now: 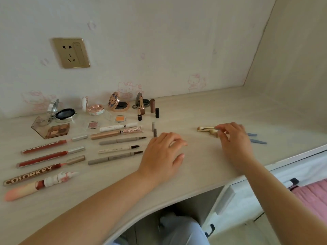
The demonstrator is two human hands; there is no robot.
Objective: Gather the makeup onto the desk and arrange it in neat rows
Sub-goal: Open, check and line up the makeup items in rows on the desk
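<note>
Makeup lies in rows on the left of the pale desk. Lip glosses lie at the far left and pens beside them. Open compacts and lipsticks stand along the wall. My left hand rests flat on the desk with relaxed fingers, just right of the pens and below two grey caps. My right hand pinches the handles of small gold brushes lying on the desk. Two blue-grey sticks poke out to the right of that hand.
A gold wall socket sits above the makeup. The desk meets a side wall at the right. The desk's front edge curves in over my knee; white drawers and pink fabric lie lower right.
</note>
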